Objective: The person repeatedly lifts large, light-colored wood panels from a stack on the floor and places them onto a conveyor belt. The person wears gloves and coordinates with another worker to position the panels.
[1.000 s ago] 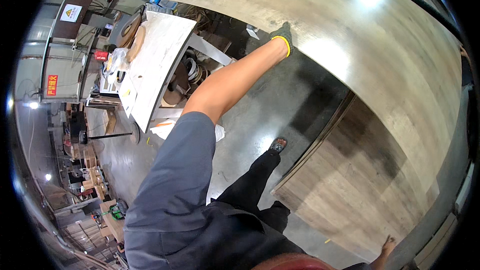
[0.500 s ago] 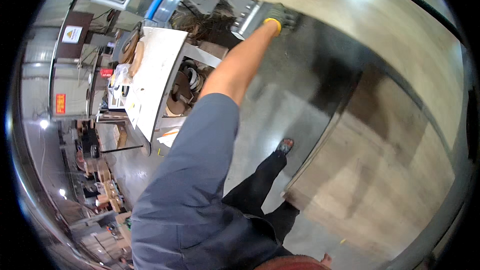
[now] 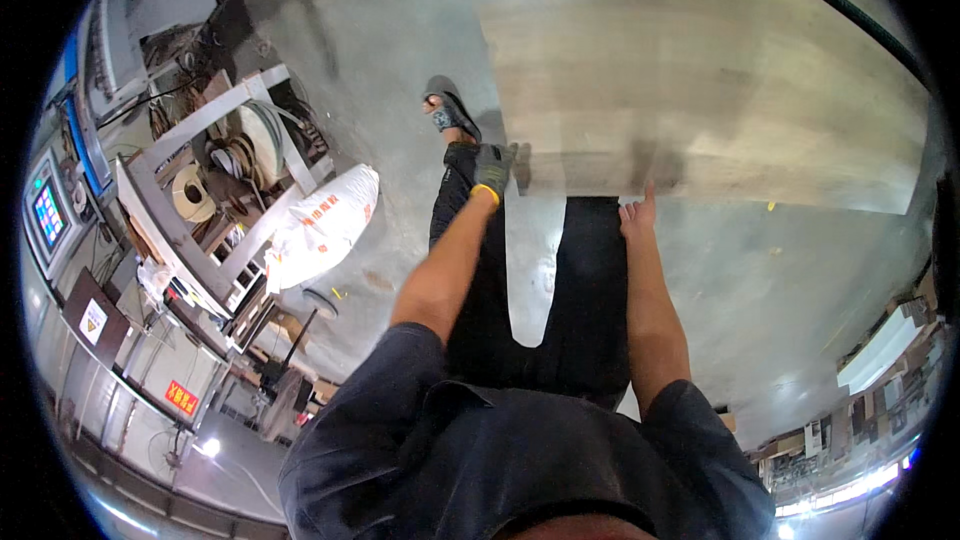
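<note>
A large, pale wood-grain board [image 3: 720, 110] lies in front of me, its near edge across my legs. My left hand [image 3: 490, 170], in a grey-green work glove with a yellow cuff, is at the board's near left corner. Its fingers blend with the dark edge there, so I cannot tell whether they grip it. My right hand [image 3: 638, 215] is bare and at the near edge. One of its digits stretches onto the board while the other fingers are bent beside the edge; nothing shows inside the hand.
At the left, a metal-framed stand [image 3: 235, 110] holds several rolls of banding. A white sack [image 3: 325, 225] hangs by its side. Farther left is a control screen [image 3: 48, 212]. A dark hose [image 3: 840, 5] crosses at the upper right. Stacked panels [image 3: 880, 350] are at the far right.
My view has turned right, so the stand sits farther left. My left hand has come back from a far reach to the board's near corner. My right hand has come into view.
</note>
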Demonstrator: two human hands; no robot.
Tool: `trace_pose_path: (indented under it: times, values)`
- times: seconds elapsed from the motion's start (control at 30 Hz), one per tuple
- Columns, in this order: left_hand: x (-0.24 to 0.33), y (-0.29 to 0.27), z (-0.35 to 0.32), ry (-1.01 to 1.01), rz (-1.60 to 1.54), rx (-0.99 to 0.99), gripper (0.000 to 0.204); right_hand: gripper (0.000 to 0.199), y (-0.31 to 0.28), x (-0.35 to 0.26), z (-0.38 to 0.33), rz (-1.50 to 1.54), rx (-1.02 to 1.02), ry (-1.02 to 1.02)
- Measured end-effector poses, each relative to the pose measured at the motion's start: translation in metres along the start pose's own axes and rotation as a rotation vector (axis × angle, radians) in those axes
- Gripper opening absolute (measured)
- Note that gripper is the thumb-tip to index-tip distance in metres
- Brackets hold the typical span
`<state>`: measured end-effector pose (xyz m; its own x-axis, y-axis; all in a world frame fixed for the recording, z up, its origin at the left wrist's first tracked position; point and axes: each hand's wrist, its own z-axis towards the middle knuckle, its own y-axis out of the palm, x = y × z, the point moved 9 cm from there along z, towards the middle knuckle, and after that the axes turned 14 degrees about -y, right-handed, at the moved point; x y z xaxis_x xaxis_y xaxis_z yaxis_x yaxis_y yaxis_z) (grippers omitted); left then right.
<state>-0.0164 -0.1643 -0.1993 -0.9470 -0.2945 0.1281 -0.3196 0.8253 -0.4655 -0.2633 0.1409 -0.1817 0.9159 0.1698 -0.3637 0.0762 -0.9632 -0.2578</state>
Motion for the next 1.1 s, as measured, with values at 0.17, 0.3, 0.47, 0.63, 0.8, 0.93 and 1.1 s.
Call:
trace_pose_path:
  times: [0.17,0.3,0.47,0.63,0.8,0.93,1.1]
  values:
    - [-0.024,0.094,-0.050,-0.142,-0.243,0.413,0.095,0.085,-0.041,-0.018,0.071,-0.009,0.033,-0.140]
    - [-0.013,0.100,-0.070,-0.230,-0.228,0.495,0.086,0.081,-0.064,-0.064,0.118,0.151,-0.040,-0.241]
    - [-0.018,0.153,-0.088,-0.191,-0.150,0.350,0.091,0.074,-0.081,-0.084,0.148,0.382,-0.221,-0.267]
    - [-0.082,0.238,-0.060,0.039,0.360,-0.050,0.047,0.079,-0.120,-0.097,0.155,0.116,-0.157,-0.393]
    - [-0.088,0.214,-0.054,-0.263,-0.617,-0.362,0.050,0.085,-0.131,-0.090,0.135,0.261,-0.309,-0.351]
    - [-0.100,0.106,-0.107,-0.493,-0.874,-0.156,0.050,0.078,-0.070,-0.080,0.028,0.246,-0.242,-0.205]
    - [-0.063,0.042,-0.162,-0.268,-1.315,-0.423,0.059,0.079,-0.096,-0.052,0.005,0.347,-0.472,-0.160]
